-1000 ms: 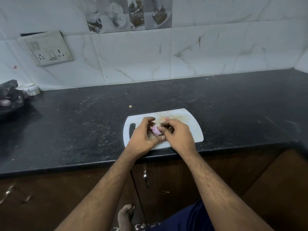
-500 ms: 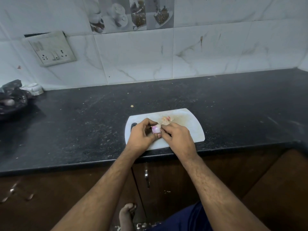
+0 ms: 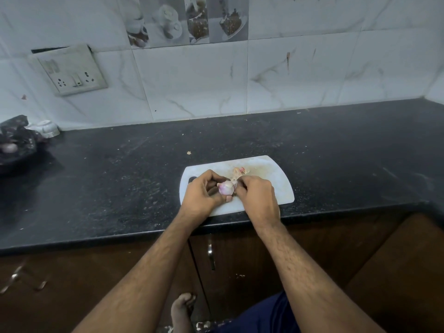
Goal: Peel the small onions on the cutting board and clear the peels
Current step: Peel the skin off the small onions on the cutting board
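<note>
A white cutting board (image 3: 276, 181) lies on the black counter near its front edge. Just above the board, my left hand (image 3: 203, 194) holds a small pale purple onion (image 3: 225, 187) between fingers and thumb. My right hand (image 3: 258, 197) is beside it on the right, its fingertips pinching a strip of skin at the onion's right side. A little heap of loose peels (image 3: 239, 173) lies on the board just behind my hands. Anything under my hands is hidden.
A dark crumpled bag (image 3: 16, 145) with an onion in it sits at the counter's far left, next to a small white object (image 3: 46, 128). A socket plate (image 3: 72, 70) is on the tiled wall. One crumb (image 3: 189, 153) lies behind the board.
The onion has turned in my left hand and shows more of its pale peeled side. My right fingers have shifted to its right edge. Both hands stay over the board.
</note>
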The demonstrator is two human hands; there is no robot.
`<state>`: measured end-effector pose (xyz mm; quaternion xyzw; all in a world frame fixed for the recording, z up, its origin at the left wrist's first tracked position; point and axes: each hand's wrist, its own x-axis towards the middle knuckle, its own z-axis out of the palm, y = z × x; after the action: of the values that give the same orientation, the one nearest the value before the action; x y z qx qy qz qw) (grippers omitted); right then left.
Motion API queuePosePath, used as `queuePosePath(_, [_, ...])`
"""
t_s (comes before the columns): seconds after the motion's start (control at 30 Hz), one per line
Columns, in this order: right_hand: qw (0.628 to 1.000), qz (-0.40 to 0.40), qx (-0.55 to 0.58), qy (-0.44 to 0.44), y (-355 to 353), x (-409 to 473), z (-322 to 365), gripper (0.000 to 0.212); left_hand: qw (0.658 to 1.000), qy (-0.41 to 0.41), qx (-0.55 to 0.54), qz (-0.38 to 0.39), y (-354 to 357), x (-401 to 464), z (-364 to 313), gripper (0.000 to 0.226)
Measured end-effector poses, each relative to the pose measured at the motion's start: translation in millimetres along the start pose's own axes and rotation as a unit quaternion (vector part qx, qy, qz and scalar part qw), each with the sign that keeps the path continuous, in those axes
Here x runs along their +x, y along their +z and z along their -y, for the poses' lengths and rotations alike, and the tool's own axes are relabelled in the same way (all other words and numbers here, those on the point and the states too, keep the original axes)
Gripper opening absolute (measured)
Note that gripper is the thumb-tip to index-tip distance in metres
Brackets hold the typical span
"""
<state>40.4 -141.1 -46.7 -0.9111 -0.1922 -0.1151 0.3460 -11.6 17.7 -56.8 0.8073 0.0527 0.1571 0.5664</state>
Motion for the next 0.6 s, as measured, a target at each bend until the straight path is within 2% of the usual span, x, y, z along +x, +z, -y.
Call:
queuePosePath(0.07, [0.999, -0.018, 0.032, 0.006, 1.4, -0.5, -2.6, 0.021, 1.0, -0.01, 0.015, -0.007, 0.9, 0.8, -3.1, 0.045])
queuePosePath(0.2, [0.997, -0.009, 0.069, -0.026, -1.3, -0.4, -5.0, 0.043, 0.999, -0.022, 0.035, -0.03, 4.3, -0.5, -6.7, 0.049])
queuePosePath(0.4, [0.986, 0.03, 0.142, -0.077, -1.0, -1.9, -7.9, 0.031, 0.999, 0.003, 0.028, -0.018, 2.6, 1.1, -3.5, 0.038])
queuePosePath(0.5, [0.985, 0.012, 0.159, -0.061, -4.5, -1.3, -7.8, 0.022, 1.0, 0.012, 0.028, 0.002, 1.9, 1.7, -1.6, 0.036])
queuePosePath(0.6, [0.987, 0.003, 0.14, -0.081, -5.1, -4.8, -6.4, 0.023, 1.0, 0.013, 0.026, 0.006, 2.5, 2.3, -0.6, 0.037])
